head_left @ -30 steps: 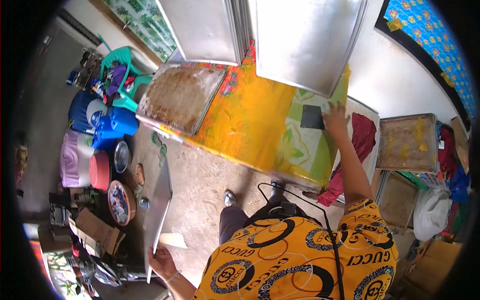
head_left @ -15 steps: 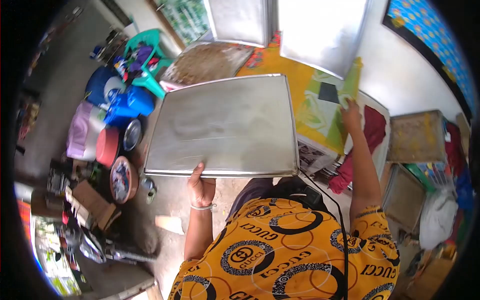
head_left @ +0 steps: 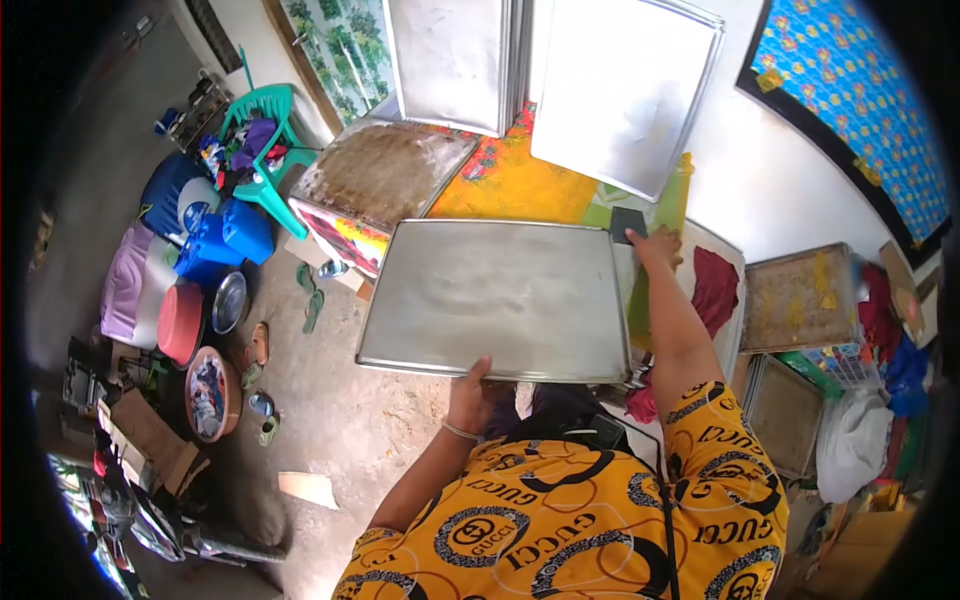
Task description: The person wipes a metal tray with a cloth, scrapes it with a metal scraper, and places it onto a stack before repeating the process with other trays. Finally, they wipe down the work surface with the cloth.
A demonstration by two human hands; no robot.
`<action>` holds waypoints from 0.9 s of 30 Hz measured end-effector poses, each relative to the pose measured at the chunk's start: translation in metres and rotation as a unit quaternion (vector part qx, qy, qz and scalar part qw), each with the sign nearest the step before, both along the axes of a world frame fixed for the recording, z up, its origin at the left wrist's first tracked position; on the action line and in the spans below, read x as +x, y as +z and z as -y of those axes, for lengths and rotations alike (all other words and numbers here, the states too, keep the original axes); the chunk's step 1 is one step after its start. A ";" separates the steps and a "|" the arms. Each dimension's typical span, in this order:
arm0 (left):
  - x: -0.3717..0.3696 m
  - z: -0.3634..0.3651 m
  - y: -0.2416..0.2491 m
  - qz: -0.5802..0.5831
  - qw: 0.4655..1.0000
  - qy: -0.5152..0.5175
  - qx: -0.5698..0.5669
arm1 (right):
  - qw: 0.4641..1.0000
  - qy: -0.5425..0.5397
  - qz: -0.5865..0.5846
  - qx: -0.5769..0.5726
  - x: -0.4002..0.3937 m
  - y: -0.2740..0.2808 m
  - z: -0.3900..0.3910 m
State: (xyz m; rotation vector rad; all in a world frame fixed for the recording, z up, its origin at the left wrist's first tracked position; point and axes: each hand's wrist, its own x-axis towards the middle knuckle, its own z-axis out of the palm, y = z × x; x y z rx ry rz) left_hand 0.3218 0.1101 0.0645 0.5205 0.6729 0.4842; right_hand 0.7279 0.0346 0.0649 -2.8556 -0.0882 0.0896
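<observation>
My left hand (head_left: 470,398) grips the near edge of a rectangular metal tray (head_left: 500,295), thumb on top and the other fingers hidden beneath. The tray is held in front of my body, its grey face upward with a few dull smudges. Off the tray's far right corner, my right hand (head_left: 656,246) reaches over a table with its fingers apart. Its thumb is right at the edge of a dark grey square pad (head_left: 628,224). That pad lies on a green and white patterned cloth (head_left: 640,275).
Shiny trays (head_left: 625,95) lean upright at the back. A browned tray (head_left: 385,170) rests on a box to the left. Beyond are a green chair (head_left: 268,150), blue jugs (head_left: 235,232) and a basin of cloths (head_left: 212,395). Stained trays (head_left: 800,300) stand at right.
The tray in my left hand has moved right, closer to the table. My right hand has shifted left to the dark pad, which stays on the cloth. The view has turned slightly.
</observation>
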 end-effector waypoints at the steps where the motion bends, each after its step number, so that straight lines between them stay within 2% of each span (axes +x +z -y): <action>1: -0.002 0.003 -0.002 -0.001 1.000 -0.011 -0.019 | 0.999 -0.032 0.004 -0.001 -0.001 -0.002 0.001; 4: -0.003 0.006 -0.024 -0.014 0.999 -0.040 -0.031 | 0.998 -0.036 -0.048 0.023 0.025 -0.008 0.010; 7: -0.001 0.010 -0.027 0.024 0.997 -0.057 -0.047 | 0.993 -0.067 -0.069 0.073 0.064 -0.037 0.049; 10: -0.005 0.007 -0.044 0.033 0.991 -0.081 -0.097 | 0.967 0.026 -0.177 0.181 0.079 -0.047 0.110; 11: -0.006 0.007 -0.041 0.029 0.991 -0.085 -0.101 | 0.938 0.007 -0.161 0.307 0.085 -0.067 0.132; 14: -0.009 0.012 -0.038 0.034 0.989 -0.094 -0.106 | 0.809 -0.120 -0.194 0.541 0.025 -0.014 0.167; 17: -0.010 0.018 -0.040 0.031 0.986 -0.114 -0.115 | 0.748 0.019 -0.194 0.635 -0.042 0.020 0.184; 20: -0.011 0.026 -0.043 0.038 0.985 -0.114 -0.123 | 0.810 0.087 -0.109 0.570 -0.121 0.044 0.166; 22: -0.011 0.027 -0.045 0.043 0.984 -0.113 -0.132 | 0.898 0.216 0.013 0.383 -0.150 0.030 0.159; 24: -0.014 0.030 -0.043 0.038 0.984 -0.105 -0.138 | 0.904 0.342 0.044 0.254 -0.194 0.029 0.152; 26: -0.013 0.028 -0.041 0.043 0.984 -0.108 -0.137 | 0.841 0.505 0.107 0.160 -0.210 0.013 0.149; 27: -0.013 0.027 -0.039 0.046 0.984 -0.107 -0.137 | 0.833 0.529 0.073 0.145 -0.214 0.008 0.148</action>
